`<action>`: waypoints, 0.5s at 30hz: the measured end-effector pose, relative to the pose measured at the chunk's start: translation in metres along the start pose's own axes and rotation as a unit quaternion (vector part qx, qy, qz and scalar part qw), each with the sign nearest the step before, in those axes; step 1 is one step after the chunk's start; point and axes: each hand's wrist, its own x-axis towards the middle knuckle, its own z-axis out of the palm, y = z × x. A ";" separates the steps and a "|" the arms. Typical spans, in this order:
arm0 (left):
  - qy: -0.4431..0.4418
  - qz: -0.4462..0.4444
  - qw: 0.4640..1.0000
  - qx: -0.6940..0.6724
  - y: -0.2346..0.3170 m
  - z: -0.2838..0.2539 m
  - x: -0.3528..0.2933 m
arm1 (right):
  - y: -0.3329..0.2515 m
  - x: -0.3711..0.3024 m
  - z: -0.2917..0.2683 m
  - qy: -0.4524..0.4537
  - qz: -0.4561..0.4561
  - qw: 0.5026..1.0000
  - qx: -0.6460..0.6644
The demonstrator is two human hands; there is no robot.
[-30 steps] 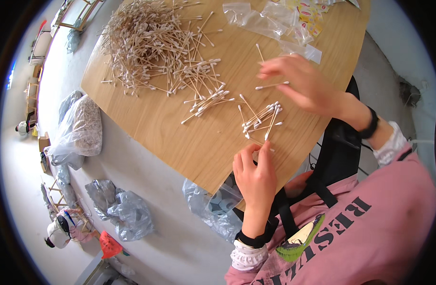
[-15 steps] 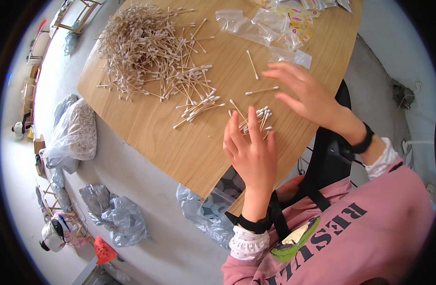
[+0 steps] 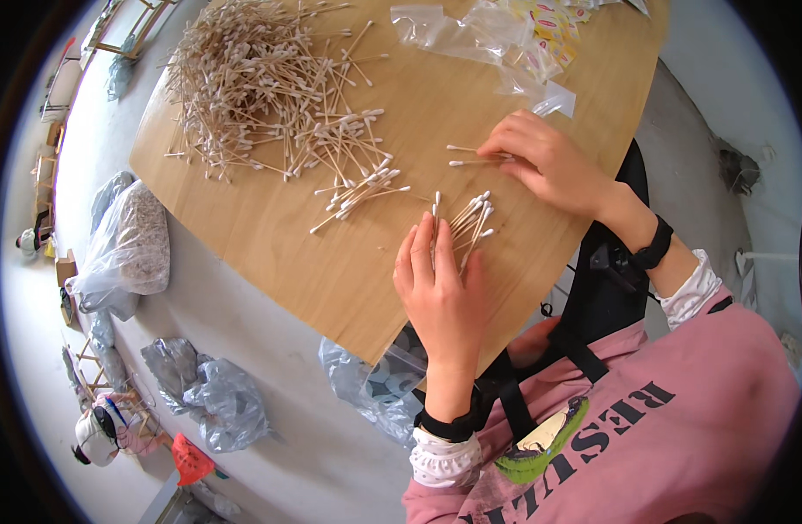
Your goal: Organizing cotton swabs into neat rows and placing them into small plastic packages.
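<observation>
My left hand (image 3: 441,293) rests near the table's front edge with its fingers stretched forward. A single cotton swab (image 3: 436,208) stands out between its index and middle fingertips. Several more cotton swabs (image 3: 472,215) lie fanned beside the index finger, their near ends partly hidden by the hand. Farther right, my right hand (image 3: 554,166) pinches two cotton swabs (image 3: 468,162) between thumb and fingers, white tips pointing left. A large heap of cotton swabs (image 3: 244,87) covers the table's far left, with a smaller loose cluster (image 3: 361,194) nearer my left hand.
Clear plastic bags (image 3: 457,37) and yellow-and-white packets (image 3: 554,31) lie at the far side of the wooden table (image 3: 331,288). Plastic sacks (image 3: 134,240) and crumpled grey bags (image 3: 213,393) sit on the floor to the left. Another person (image 3: 104,432) is at lower left.
My right hand has come down and closed on the two swabs that lay loose on the table. My left hand has shifted slightly left, and one swab now lines up with its fingers.
</observation>
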 end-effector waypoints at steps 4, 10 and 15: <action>-0.009 0.032 0.999 -0.032 0.000 0.003 -0.006 | 0.002 -0.004 0.004 -0.001 0.028 0.999 -0.018; -0.011 0.005 1.000 -0.013 0.004 -0.001 -0.015 | -0.026 -0.010 0.017 -0.069 -0.076 0.994 0.044; -0.004 0.023 1.000 -0.004 0.005 -0.001 -0.021 | -0.050 -0.068 -0.062 -0.337 0.210 0.782 0.480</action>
